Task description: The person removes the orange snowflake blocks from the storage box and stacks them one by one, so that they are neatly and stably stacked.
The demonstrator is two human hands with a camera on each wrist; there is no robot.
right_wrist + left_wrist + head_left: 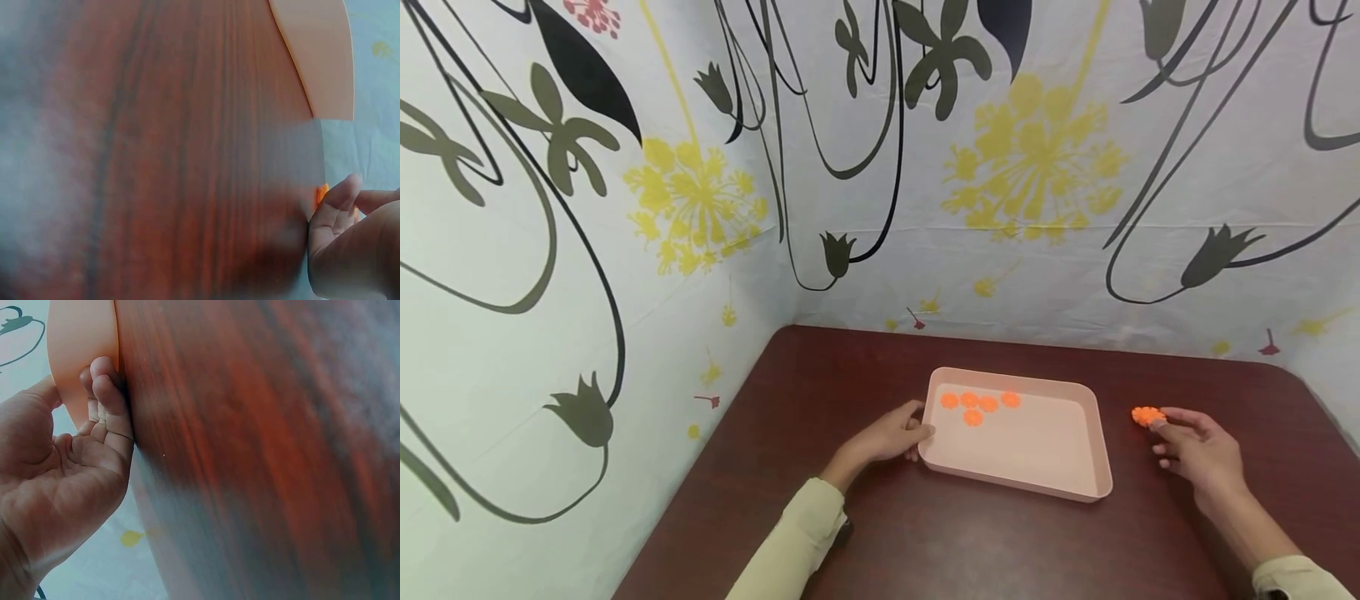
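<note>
A shallow peach tray (pixel 1037 450) lies on the dark table, with several flat orange scalloped pieces (pixel 973 417) in its upper left part. My left hand (pixel 883 433) grips the tray's left edge, thumb over the rim; the left wrist view shows curled fingers of the hand (pixel 75 456) against the tray's outer wall (pixel 84 337). Right of the tray, my right hand (pixel 1206 454) pinches orange scalloped pieces (pixel 1147 417) just over or on the table; I cannot tell which. In the right wrist view the hand (pixel 356 244) mostly hides the orange (pixel 322 193).
The reddish-brown table (pixel 925 542) extends around the tray. Patterned white cloth (pixel 865 275) with flowers and vines hangs behind the table and along its left side. In the right wrist view the tray's wall (pixel 322 56) stands beyond the hand.
</note>
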